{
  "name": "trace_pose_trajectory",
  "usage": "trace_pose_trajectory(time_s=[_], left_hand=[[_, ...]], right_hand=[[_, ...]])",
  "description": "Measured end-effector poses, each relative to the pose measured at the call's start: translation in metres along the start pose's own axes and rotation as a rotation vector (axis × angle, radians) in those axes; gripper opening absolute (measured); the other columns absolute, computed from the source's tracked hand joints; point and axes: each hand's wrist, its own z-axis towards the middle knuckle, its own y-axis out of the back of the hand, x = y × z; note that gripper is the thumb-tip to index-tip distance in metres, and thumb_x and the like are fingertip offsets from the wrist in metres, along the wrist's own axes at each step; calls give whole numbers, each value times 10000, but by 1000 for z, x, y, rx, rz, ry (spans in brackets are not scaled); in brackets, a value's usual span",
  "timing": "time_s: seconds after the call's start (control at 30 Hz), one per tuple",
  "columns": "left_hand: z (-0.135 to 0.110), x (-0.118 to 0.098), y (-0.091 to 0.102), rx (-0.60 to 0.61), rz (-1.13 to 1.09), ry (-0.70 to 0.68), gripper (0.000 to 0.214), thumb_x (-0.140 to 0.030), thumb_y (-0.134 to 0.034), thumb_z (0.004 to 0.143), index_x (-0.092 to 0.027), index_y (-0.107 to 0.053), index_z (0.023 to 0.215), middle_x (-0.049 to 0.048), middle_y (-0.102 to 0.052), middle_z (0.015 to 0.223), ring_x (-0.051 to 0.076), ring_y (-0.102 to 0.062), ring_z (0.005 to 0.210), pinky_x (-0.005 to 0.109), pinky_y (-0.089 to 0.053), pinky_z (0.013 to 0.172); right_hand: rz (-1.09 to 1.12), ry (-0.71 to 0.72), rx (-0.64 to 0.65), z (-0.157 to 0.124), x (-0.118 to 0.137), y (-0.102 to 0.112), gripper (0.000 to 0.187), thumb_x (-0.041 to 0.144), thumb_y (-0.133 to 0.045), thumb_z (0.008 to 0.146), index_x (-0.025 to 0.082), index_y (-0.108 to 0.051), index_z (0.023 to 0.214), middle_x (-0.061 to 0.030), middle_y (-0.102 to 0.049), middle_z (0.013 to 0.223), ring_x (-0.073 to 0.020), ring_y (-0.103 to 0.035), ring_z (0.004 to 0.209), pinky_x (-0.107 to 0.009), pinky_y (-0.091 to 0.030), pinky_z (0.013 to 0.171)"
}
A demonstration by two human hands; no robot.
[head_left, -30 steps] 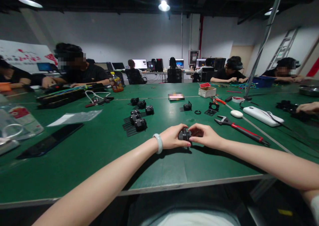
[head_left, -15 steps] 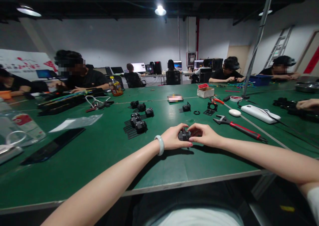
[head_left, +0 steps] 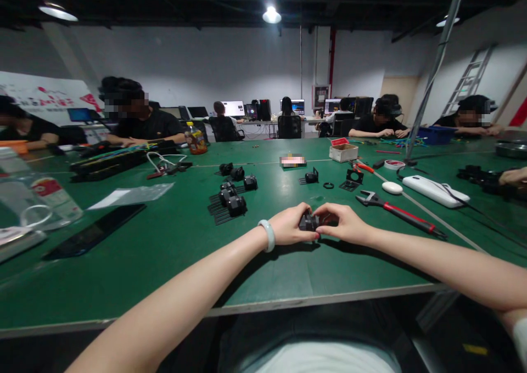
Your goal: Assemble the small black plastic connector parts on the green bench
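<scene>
Between my two hands is a small black part, like the black pieces on the table; its exact kind is hard to tell. My left hand, with a pale bangle at the wrist, grips it from the left. My right hand pinches its right side with thumb and fingers. Several black parts with comb-like prongs lie beyond my left hand. Past my hands are another such part, a black ring and a black bracket with a round hole.
Right of my hands lie an adjustable wrench, a white oval object and a white power strip-like block. A phone-like dark slab and plastic bag lie left. A metal pole rises at right; co-workers sit around the table.
The view has shifted slightly, so the things on the table appear a little further right. Both hands still hold the black part, with little visible change in grip.
</scene>
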Motion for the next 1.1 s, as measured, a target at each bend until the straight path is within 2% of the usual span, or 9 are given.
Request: trace_pose_trajectory(time_s=[0.23, 0.4, 0.6, 0.7, 0.77, 0.97, 1.1], left_hand=[[1, 2, 0, 16, 17, -15, 481, -500, -512, 608, -173, -405, 945, 12, -521, 743, 151, -496, 637, 223, -364, 536], [0, 1, 2, 22, -4, -15, 488, -490, -520, 606, -170, -410, 958, 18, -526, 758, 154, -501, 655, 226, -370, 552], [-2, 0, 2, 23, 12, -22, 501, -488, -522, 608, -168, -406, 976, 20, -526, 767, 152, -503, 655, 224, -372, 550], [-2, 0, 1, 20, 21, -28, 505, -487, -523, 610, -169, -402, 982, 20, -528, 767, 153, -506, 656, 224, -373, 549], [-2, 0, 1, 16, 25, -27, 513, -489, -526, 607, -168, -399, 986, 22, -527, 769, 156, -508, 660, 223, -375, 547], [-2, 1, 1, 30, 16, -16, 566, -510, -529, 592, -165, -386, 1017, 32, -533, 788, 164, -516, 669, 229, -379, 551], [-1, 2, 2, 31, 17, -31, 572, -514, -525, 594, -166, -384, 1025, 41, -533, 815, 173, -518, 694, 234, -381, 565]], right_hand=[[-22, 37, 0, 0, 2, 2, 304, 216, -590, 625, 165, -535, 919, -31, -585, 836, -141, -558, 721, -266, -455, 670], [-11, 1, 30, 1, 2, 1, 291, 296, -549, 675, 163, -537, 933, -35, -601, 842, -144, -563, 731, -259, -447, 667], [-143, -33, 57, 2, 1, 1, 272, 348, -456, 744, 176, -558, 929, -27, -616, 801, -132, -549, 649, -235, -413, 566], [-175, -27, 65, 1, 1, 1, 286, 358, -450, 746, 179, -547, 947, -34, -610, 827, -138, -547, 670, -239, -411, 576], [-194, -18, 26, 0, 2, 1, 300, 358, -451, 745, 176, -527, 972, -45, -597, 853, -146, -543, 697, -246, -414, 584], [-233, 99, -191, -3, 6, 8, 247, 283, -450, 746, 177, -480, 967, -57, -544, 880, -160, -509, 781, -283, -414, 663], [-246, 209, -113, -3, 7, 7, 385, 247, -571, 632, 182, -435, 987, -69, -490, 944, -181, -474, 844, -296, -418, 681]])
